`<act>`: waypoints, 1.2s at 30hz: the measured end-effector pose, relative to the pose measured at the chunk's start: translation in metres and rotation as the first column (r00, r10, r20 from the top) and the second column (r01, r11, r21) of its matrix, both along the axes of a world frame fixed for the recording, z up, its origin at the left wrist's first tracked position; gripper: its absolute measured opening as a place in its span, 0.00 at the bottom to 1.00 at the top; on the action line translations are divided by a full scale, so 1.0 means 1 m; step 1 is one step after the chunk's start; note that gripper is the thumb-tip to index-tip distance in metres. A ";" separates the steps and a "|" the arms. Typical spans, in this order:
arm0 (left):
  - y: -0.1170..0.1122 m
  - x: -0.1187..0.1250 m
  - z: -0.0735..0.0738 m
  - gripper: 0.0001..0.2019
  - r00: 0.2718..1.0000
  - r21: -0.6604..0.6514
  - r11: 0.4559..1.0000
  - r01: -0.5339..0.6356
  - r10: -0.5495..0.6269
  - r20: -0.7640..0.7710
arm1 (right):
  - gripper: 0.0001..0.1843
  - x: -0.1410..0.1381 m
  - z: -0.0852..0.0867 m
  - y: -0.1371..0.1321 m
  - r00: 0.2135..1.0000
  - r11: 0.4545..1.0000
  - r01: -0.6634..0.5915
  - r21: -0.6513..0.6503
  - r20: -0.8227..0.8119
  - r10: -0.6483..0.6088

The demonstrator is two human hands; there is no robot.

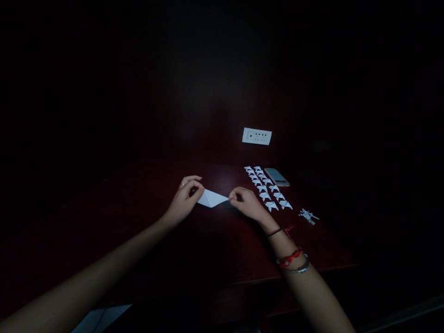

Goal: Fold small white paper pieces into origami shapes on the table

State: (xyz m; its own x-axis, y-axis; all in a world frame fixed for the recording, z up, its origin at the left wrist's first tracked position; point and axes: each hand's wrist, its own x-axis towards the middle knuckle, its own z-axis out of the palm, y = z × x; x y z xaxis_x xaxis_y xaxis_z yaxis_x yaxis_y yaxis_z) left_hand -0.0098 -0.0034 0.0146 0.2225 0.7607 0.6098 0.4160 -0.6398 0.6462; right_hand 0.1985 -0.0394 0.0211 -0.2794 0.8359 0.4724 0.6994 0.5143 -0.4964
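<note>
A white folded paper (211,198), triangular in outline, lies on the dark red table (145,222) between my hands. My left hand (185,196) pinches its left end, fingers curled, a ring on one finger. My right hand (244,202) pinches the paper's right tip with closed fingers. Red thread and metal bracelets sit on my right wrist.
Two rows of several small folded white paper figures (267,187) lie to the right of my right hand, with a phone (276,176) behind them. Another small paper figure (308,215) lies further right. A white wall socket (256,136) is on the back panel. The room is very dark.
</note>
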 end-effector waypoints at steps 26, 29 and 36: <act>-0.007 0.016 -0.034 0.08 0.824 0.129 0.985 0.111 -0.019 -0.567 | 0.08 -0.006 -0.021 0.011 0.980 0.972 0.181 -0.150 -0.060 -0.192; -0.011 0.015 -0.027 0.07 0.745 0.100 0.951 0.293 -0.162 -0.647 | 0.11 -0.007 -0.019 0.009 0.986 0.984 0.161 -0.071 0.053 -0.158; -0.025 0.008 -0.017 0.10 0.665 0.078 0.922 0.379 -0.213 -0.716 | 0.14 -0.005 -0.013 0.000 0.964 0.994 -0.102 0.039 0.250 0.089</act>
State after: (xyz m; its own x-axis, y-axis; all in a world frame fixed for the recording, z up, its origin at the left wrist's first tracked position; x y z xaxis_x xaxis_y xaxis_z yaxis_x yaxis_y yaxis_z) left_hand -0.0017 -0.0283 -0.0021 0.8286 0.4570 0.3234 0.4500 -0.8873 0.1009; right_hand 0.1936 -0.0397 0.0079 -0.4704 0.7762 0.4197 0.7437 0.6048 -0.2849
